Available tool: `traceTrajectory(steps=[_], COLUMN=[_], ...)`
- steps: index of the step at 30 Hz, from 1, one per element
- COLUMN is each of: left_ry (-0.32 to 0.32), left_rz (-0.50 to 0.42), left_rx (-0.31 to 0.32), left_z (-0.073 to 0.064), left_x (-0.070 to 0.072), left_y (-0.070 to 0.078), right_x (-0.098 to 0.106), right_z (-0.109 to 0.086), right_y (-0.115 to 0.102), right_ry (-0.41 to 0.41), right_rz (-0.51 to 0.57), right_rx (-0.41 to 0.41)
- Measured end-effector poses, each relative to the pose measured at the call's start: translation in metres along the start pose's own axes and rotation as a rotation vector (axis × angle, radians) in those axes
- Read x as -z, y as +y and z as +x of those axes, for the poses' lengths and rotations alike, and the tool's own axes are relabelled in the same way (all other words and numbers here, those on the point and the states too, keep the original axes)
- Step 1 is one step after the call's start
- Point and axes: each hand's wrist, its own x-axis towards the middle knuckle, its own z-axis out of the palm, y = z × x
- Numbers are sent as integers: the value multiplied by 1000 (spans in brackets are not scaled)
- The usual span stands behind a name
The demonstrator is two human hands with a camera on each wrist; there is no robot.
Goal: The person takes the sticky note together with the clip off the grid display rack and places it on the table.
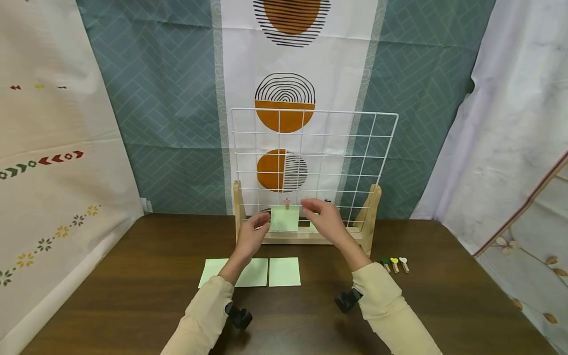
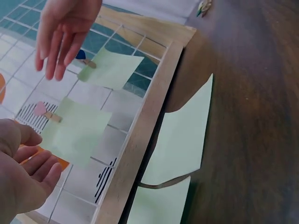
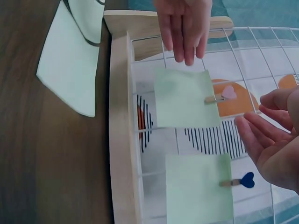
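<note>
A pale green paper square (image 1: 285,218) hangs on the white wire grid (image 1: 315,134), held by a small wooden clothespin with a pink heart (image 3: 229,93). My left hand (image 1: 254,234) is just left of this square, fingers loosely bent and nothing in them. On its other side my right hand (image 1: 326,222) hovers with relaxed fingers, also holding nothing. A second green square (image 3: 198,186) hangs beside the first under a clothespin with a blue heart (image 3: 247,180); in the head view my right hand mostly covers it.
The grid stands in a wooden base (image 1: 306,238) on the dark brown table (image 1: 133,281). Several green paper squares (image 1: 284,271) lie in front, partly behind my left forearm. Clothespins with green, yellow (image 1: 394,264) and white hearts lie at the right. A patterned curtain (image 1: 173,98) hangs behind.
</note>
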Motion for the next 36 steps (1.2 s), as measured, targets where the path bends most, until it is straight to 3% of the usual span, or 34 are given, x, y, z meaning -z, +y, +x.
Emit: traceTrajectory(steps=[9, 21, 36], left_ry=[65, 119, 172], left_rz=[24, 59, 79], left_rx=[14, 16, 63], left_z=[15, 26, 34], left_x=[-13, -24, -30], left_y=[3, -7, -10], right_x=[-14, -36, -49], right_z=[18, 27, 38], right_y=[-2, -4, 1], right_ry=[-21, 9, 91], right_rz=[30, 146, -3], right_rx=[-60, -78, -67])
